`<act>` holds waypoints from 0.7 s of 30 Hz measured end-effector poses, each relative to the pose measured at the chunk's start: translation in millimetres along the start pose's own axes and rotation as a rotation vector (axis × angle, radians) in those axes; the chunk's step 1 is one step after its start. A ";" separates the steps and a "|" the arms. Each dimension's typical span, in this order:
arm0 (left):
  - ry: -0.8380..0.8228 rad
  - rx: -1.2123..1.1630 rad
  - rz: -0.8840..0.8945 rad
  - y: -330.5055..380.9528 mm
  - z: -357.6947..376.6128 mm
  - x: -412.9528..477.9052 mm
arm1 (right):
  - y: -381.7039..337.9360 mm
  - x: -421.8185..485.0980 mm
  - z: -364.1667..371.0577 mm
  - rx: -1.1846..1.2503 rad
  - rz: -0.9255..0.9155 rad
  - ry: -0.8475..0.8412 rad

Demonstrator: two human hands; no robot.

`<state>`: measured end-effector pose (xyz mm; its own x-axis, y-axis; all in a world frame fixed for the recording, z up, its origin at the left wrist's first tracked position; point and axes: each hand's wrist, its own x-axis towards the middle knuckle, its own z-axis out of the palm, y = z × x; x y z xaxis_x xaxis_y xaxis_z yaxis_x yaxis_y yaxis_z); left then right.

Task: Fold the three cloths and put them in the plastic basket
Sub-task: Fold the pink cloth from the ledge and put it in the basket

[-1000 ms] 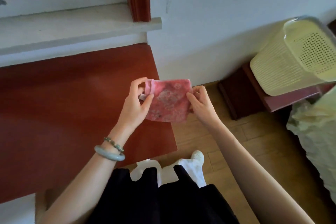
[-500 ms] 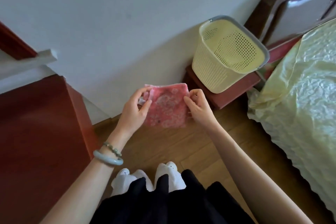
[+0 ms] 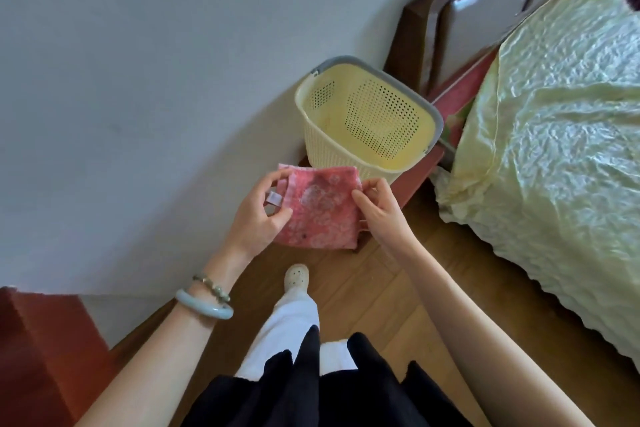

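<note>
Left hand (image 3: pixel 256 215) pinches the left edge of a folded pink patterned cloth (image 3: pixel 320 208), thumb in front, fingers behind, beside a small white tag (image 3: pixel 274 199). Right hand (image 3: pixel 381 210) pinches the right edge likewise. Cloth hangs flat between both hands, in the air, above the wooden floor (image 3: pixel 374 288). Just beyond its upper edge stands the pale yellow perforated plastic basket with a grey rim (image 3: pixel 427 107), on a low red stool (image 3: pixel 412 180). Bed with crinkled light-green cover (image 3: pixel 561 135) to the right.
</note>
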<state>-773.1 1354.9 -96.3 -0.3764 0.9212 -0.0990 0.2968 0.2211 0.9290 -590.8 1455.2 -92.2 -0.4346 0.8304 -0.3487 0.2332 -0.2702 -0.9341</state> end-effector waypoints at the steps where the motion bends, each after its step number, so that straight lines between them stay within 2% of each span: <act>1: -0.027 -0.018 0.000 3.2 1.0 17.3 | -3.6 11.8 -3.7 0.012 0.001 0.029; 9: -0.245 -0.022 0.006 28.7 4.9 147.4 | -27.9 93.8 -25.7 0.077 0.002 0.197; 21: -0.379 0.123 0.024 10.5 44.3 266.0 | -19.2 187.0 -58.7 0.113 0.107 0.278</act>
<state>-831.3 1616.4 -128.6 -0.0244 0.9744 -0.2235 0.4131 0.2134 0.8853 -625.5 1644.3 -135.0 -0.1551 0.8915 -0.4257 0.1596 -0.4027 -0.9013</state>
